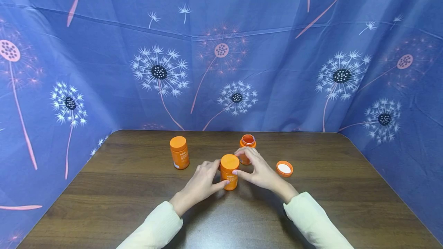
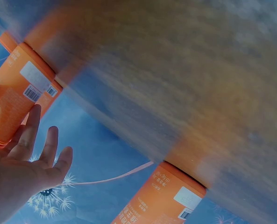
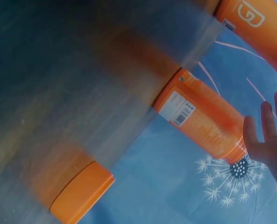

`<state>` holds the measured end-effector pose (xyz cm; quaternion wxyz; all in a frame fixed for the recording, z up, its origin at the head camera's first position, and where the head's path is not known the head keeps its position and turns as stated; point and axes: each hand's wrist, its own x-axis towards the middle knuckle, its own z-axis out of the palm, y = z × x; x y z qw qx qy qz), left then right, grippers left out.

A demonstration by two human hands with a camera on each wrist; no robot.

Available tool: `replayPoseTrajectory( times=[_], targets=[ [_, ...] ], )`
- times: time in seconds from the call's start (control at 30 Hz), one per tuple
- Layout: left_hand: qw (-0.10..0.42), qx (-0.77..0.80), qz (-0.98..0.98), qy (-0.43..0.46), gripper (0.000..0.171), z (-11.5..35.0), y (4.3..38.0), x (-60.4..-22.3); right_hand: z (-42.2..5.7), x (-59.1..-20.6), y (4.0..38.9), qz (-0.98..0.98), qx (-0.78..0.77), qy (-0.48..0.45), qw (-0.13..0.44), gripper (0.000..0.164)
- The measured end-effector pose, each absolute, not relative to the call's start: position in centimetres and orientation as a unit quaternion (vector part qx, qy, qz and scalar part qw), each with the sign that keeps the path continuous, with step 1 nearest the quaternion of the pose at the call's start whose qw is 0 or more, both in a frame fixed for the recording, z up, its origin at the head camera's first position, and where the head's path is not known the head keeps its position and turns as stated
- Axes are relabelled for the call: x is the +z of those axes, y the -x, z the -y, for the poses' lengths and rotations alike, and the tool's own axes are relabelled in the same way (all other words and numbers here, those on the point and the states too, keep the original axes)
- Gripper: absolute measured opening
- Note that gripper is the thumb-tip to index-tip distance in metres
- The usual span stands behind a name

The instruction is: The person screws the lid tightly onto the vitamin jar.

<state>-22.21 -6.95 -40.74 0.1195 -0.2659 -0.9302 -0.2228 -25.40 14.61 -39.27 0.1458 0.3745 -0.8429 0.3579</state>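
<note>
An orange jar (image 1: 229, 178) with its lid on stands between both hands. My left hand (image 1: 200, 183) holds it from the left, thumb across the front and fingers at the far side. In the left wrist view, those fingers (image 2: 31, 135) lie beside the printed jar (image 2: 21, 88). My right hand (image 1: 257, 170) is at the jar's right, thumb tip by its upper side and fingers loosely bent behind the lid. The right wrist view shows the right fingers (image 3: 269, 123) spread. Behind this hand stands an uncapped orange jar (image 1: 248, 141), partly hidden.
Another lidded orange jar (image 1: 179, 155) stands at the back left. An orange lid (image 1: 284, 168) lies at the right with its white inside up. The brown wooden table (image 1: 114, 195) meets a blue dandelion-print cloth (image 1: 277, 68) at the back and sides.
</note>
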Motion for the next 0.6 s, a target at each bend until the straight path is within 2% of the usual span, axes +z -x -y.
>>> replayPoseTrajectory(
  times=[0.33, 0.6],
  targets=[
    [0.120, -0.220, 0.931, 0.264, 0.058, 6.87, 22.19, -40.69, -14.41, -39.43, 25.21, 0.847, 0.362, -0.358, 0.153, 0.045],
    [0.119, -0.219, 0.932, 0.263, 0.059, 6.82, 22.12, -40.62, -14.72, -38.94, 25.28, 0.845, 0.361, -0.380, 0.108, 0.052]
  ],
)
